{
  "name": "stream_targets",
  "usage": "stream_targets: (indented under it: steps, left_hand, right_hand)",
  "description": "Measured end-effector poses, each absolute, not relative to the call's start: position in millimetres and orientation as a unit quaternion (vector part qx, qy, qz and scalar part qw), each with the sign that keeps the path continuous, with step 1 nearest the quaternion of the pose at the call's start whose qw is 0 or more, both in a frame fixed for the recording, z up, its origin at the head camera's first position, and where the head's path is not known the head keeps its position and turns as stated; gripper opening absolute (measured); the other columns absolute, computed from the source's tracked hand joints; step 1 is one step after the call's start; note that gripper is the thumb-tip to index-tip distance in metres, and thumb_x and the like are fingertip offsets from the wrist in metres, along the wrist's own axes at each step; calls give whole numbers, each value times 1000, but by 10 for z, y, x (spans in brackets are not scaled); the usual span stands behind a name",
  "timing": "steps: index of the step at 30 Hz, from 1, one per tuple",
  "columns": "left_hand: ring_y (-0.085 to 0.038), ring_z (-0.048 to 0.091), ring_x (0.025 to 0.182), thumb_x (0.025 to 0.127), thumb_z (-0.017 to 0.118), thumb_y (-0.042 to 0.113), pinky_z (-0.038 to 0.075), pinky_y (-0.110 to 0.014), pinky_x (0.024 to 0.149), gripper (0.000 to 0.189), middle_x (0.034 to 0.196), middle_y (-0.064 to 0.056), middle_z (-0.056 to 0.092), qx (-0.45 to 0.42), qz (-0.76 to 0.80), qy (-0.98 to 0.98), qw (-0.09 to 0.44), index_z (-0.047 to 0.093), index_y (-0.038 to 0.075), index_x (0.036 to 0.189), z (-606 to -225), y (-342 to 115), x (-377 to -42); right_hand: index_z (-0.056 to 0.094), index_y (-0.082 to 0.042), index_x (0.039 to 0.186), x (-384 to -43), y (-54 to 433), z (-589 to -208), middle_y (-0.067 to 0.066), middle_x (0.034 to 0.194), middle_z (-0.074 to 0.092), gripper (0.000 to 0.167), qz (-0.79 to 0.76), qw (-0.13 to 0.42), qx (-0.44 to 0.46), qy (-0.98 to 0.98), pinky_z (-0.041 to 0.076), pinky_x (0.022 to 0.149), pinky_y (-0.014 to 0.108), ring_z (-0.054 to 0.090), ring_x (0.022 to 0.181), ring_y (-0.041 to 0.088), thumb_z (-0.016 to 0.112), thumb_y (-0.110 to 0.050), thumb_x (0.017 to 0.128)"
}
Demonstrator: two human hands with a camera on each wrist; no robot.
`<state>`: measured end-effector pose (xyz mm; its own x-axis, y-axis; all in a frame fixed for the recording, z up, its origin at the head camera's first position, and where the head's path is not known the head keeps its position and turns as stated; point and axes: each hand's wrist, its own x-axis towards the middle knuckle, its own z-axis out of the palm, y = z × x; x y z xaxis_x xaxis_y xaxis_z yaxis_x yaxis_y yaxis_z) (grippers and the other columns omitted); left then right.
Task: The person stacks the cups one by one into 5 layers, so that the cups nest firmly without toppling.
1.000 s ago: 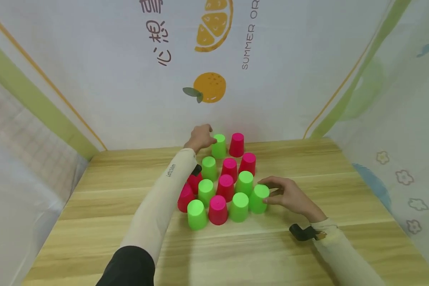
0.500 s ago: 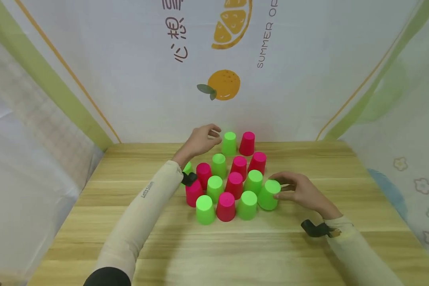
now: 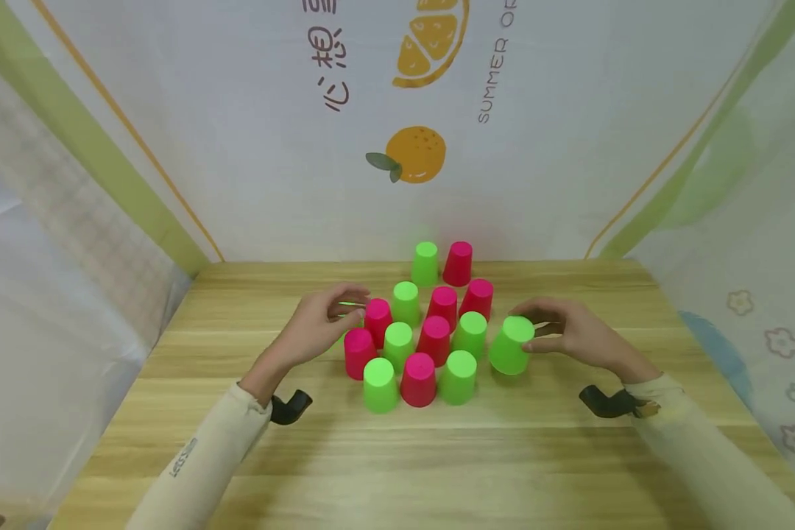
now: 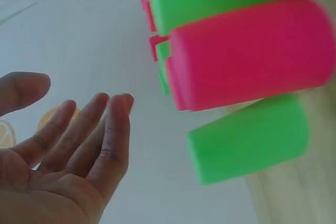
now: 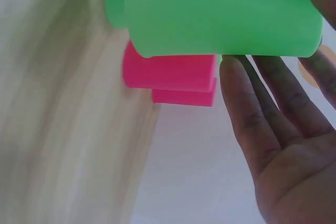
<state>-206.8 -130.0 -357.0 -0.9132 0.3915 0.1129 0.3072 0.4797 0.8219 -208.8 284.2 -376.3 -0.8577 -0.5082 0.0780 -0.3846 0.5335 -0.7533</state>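
Between the thumb and fingers of my right hand (image 3: 578, 336) a green plastic cup (image 3: 511, 347) is pinched near its closed end. That cup hangs upside down and slightly tilted, raised over the table at the right of the group. In the right wrist view the green cup (image 5: 220, 17) covers part of a pink cup (image 5: 170, 69) behind it. My left hand (image 3: 310, 324) holds nothing, its fingers loosely bent beside a pink cup (image 3: 378, 321) at the group's left. A green cup there is mostly hidden behind those fingers. The left wrist view shows a gap between fingers and cups.
Several upside-down green and pink cups stand close together, among them a green cup (image 3: 380, 386) in front and a pink cup (image 3: 458, 265) at the back. They rest on a wooden table (image 3: 437, 471). A printed white curtain (image 3: 271, 184) hangs behind its far edge.
My left hand has drawn back from the rear green cup towards the left front. My right hand has lifted its green cup and moved it slightly right, away from its neighbours.
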Motion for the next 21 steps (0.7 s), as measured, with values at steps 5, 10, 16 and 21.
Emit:
stream_targets:
  steps: [5, 10, 16, 21]
  left_hand:
    - [-29, 68, 118, 98, 60, 12, 58, -44, 97, 36, 130, -15, 67, 208, 464, 860, 43, 58, 4, 133, -3757, -1347, -1804]
    - [-25, 69, 116, 98, 61, 12, 59, -36, 92, 32, 126, -13, 70, 224, 451, 862, 53, 61, 6, 130, -3935, -1362, -1627]
    - [-23, 71, 111, 96, 63, 9, 60, -31, 89, 29, 122, -6, 72, 217, 447, 867, 43, 63, 10, 125, -4076, -1359, -1502]
    - [-26, 71, 110, 94, 64, 5, 61, -30, 87, 32, 122, -7, 71, 227, 452, 862, 32, 61, 8, 125, -4189, -1307, -1469]
  right_hand:
    - [63, -5, 127, -2141, 2826, -3535, 13, 123, 68, 46, -412, 83, -267, 867, 60, 85, 23, 66, 104, 1, 80, -13, 85]
    - [62, -2, 127, -2250, 2745, -3344, 15, 123, 68, 44, -412, 87, -293, 858, 60, 87, 24, 67, 105, 4, 77, -8, 87]
    - [65, -9, 126, -2423, 2522, -3241, 8, 121, 70, 44, -401, 91, -295, 863, 60, 89, 26, 68, 106, 11, 80, -13, 85]
    - [67, -13, 125, -2579, 2274, -3279, 6, 120, 70, 42, -405, 89, -288, 863, 60, 93, 32, 67, 109, 18, 81, -17, 85]
